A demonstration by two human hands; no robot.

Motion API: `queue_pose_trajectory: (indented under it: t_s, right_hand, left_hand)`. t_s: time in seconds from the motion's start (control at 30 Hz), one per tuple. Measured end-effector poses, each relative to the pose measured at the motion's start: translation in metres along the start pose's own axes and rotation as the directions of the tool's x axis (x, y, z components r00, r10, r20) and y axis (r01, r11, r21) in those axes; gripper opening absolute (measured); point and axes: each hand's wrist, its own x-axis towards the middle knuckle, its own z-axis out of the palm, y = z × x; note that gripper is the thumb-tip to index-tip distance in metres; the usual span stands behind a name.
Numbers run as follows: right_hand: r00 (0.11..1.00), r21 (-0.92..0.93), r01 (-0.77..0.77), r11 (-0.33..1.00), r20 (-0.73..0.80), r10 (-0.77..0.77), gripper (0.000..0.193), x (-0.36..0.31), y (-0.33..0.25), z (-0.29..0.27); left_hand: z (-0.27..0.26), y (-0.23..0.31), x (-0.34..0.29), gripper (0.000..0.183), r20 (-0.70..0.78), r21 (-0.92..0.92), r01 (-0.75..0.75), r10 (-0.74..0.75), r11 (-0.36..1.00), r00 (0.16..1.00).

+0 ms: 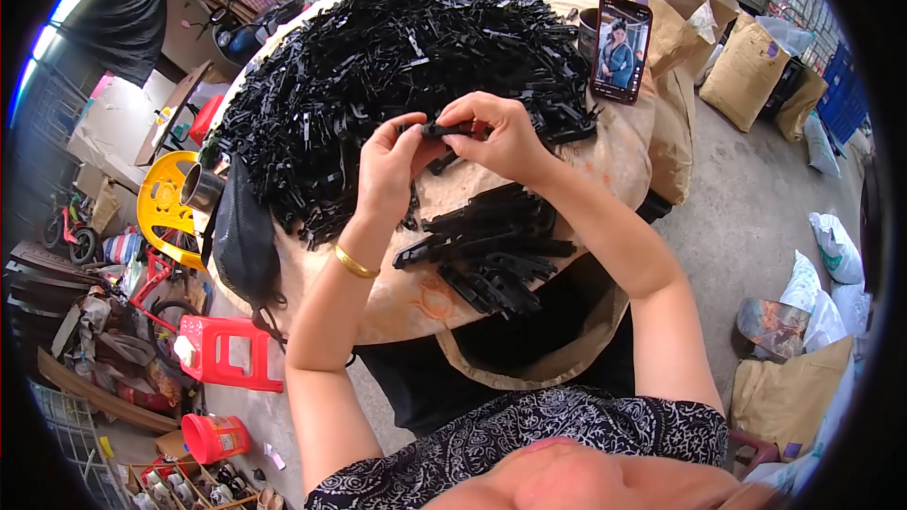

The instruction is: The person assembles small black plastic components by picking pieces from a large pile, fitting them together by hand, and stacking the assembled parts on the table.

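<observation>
Above the table's middle, my two hands meet on one small black plastic part (435,130). My left hand (390,156) pinches its left end between thumb and fingers. The right end is gripped by my right hand (499,135). Fingers cover most of the part, so its exact kind cannot be made out. Behind my hands spreads a large heap of loose black plastic parts (378,47). Closer to me, a smaller pile of longer black pieces (491,250) lies roughly lined up near the table's front edge.
A cloth-covered round table (378,307) carries the heaps. A phone (620,47) stands upright at its right rim. Below the near edge gapes an open brown sack (586,340). A black bag (244,236) hangs at the left, beside a red stool (230,352) and a yellow chair (165,208).
</observation>
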Motion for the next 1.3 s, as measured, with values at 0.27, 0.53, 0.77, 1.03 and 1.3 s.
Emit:
queue_pose_trajectory:
  t_s: [0.27,0.53,0.77,1.03,1.3]
  right_hand:
    - [0.900,-0.356,0.422,0.833,0.057,-0.432,0.020,0.003,0.007,0.001]
    - [0.897,-0.414,0.417,0.809,0.042,-0.441,0.023,0.002,-0.001,0.004]
    - [0.952,-0.069,-0.224,0.972,0.196,0.233,0.042,0.002,0.002,-0.002]
    - [0.988,-0.123,0.002,0.992,0.150,0.017,0.027,0.001,0.005,-0.002]
    - [0.991,-0.268,0.118,0.956,0.091,-0.096,0.023,-0.004,-0.006,-0.001]
  left_hand:
    - [0.001,0.009,-0.009,0.019,0.094,-0.264,0.152,-0.131,0.952,0.987]
    - [-0.001,0.000,-0.010,0.023,0.072,0.022,-0.037,0.035,0.999,0.997]
    - [-0.009,-0.002,-0.006,0.023,0.153,0.352,-0.336,0.300,0.874,0.942]
    - [-0.010,0.006,-0.008,0.018,0.222,0.657,-0.454,0.421,0.602,0.880]
    - [-0.006,0.012,-0.014,0.017,0.209,0.648,-0.401,0.355,0.647,0.911]
